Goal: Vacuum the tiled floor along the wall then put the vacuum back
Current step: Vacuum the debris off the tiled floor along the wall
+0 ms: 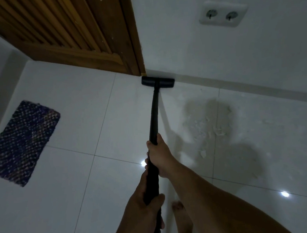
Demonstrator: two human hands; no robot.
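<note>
A black vacuum wand [154,112] runs from my hands down to its flat floor head [158,81], which rests on the white tiled floor [97,111] against the skirting of the wall [217,48], just right of the door frame corner. My right hand [159,156] grips the wand higher up, the forearm coming in from the lower right. My left hand [146,202] holds the wand lower, near the ribbed hose end. White flakes of debris [210,128] lie scattered on the tiles to the right of the wand.
A brown louvred wooden door [66,31] stands at the top left. A dark woven mat [22,142] lies on the floor at the left. A double wall socket [222,13] sits on the wall above. My bare foot [179,211] is below the hands.
</note>
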